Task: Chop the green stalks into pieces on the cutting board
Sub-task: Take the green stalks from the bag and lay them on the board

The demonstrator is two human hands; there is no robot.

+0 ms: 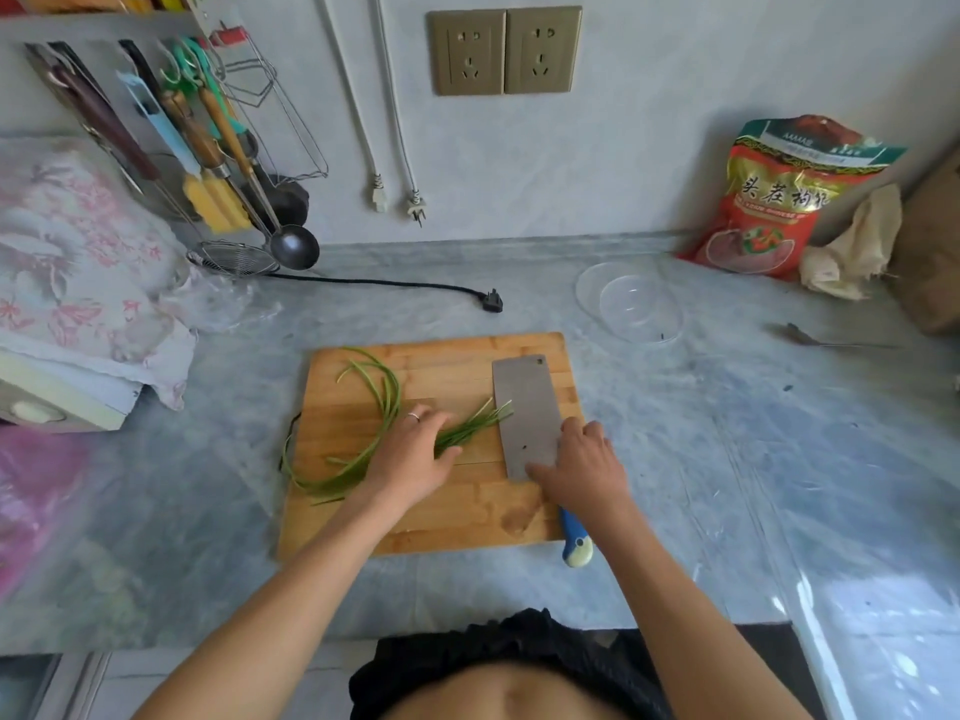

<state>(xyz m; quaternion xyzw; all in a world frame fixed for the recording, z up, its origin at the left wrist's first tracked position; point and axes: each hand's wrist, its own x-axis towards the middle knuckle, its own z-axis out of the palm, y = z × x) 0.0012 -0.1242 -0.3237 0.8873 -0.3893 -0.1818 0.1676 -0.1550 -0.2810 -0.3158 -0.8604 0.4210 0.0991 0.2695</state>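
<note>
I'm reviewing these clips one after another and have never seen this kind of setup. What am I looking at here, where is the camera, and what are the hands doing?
There is no machine here: a person works with two bare hands. The single wide-angle picture comes from a camera worn on the person's head, looking forward and down, so the arms reach in from the bottom edge.

On the grey marbled counter lies a rectangular wooden cutting board. On it are long thin green stalks, curving in a loop. The left hand, a ring on one finger, presses them down near their cut ends.

The right hand grips a broad steel cleaver with a blue handle, its flat blade beside the stalk tips.

Farther back are nested clear bowls, a red printed food bag and hanging kitchen utensils.
</note>
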